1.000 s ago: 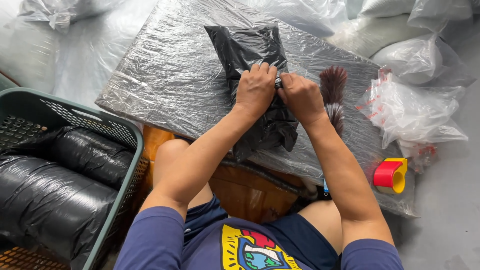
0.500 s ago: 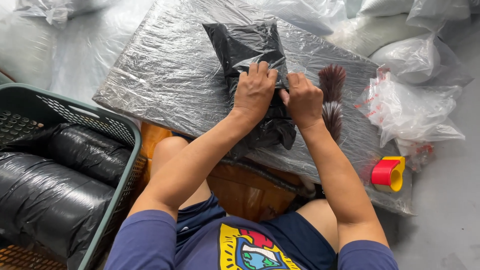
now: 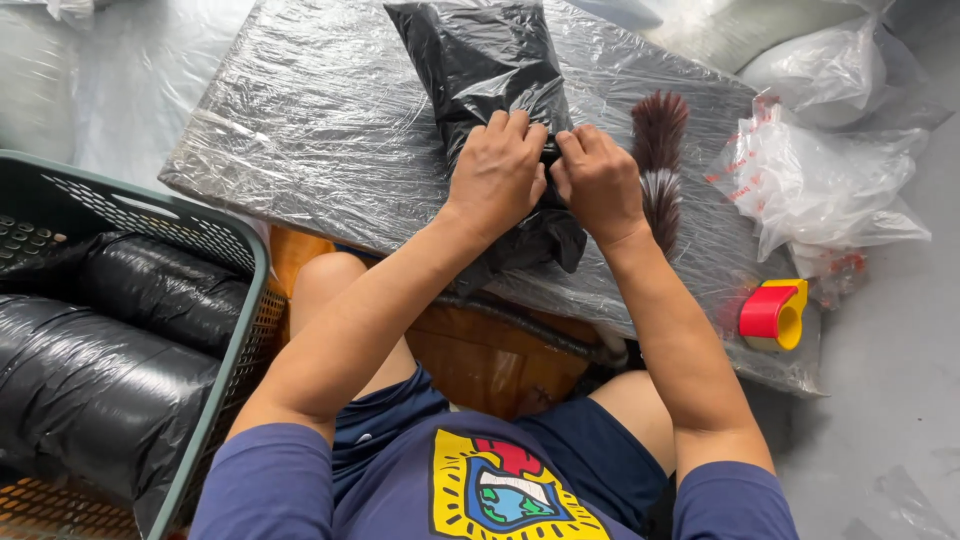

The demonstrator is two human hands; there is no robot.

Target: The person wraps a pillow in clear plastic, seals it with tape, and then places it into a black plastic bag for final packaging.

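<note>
A black plastic bag parcel (image 3: 480,70) lies on a low table wrapped in clear film (image 3: 300,130). My left hand (image 3: 495,175) presses down on the parcel's near part, fingers curled over the plastic. My right hand (image 3: 598,185) sits right beside it, pinching the same gathered plastic at the neck of the bag. The loose end of the bag (image 3: 540,245) hangs toward the table's front edge below my hands.
A brown feather duster (image 3: 660,160) lies right of my right hand. A red and yellow tape dispenser (image 3: 772,313) sits at the table's right corner. Clear plastic bags (image 3: 820,170) pile up at the right. A green basket (image 3: 215,250) with black wrapped parcels (image 3: 100,370) stands at the left.
Both hands stay on the parcel and have closed in on each other at the bag's neck. The view has shifted slightly, so everything sits higher and further left.
</note>
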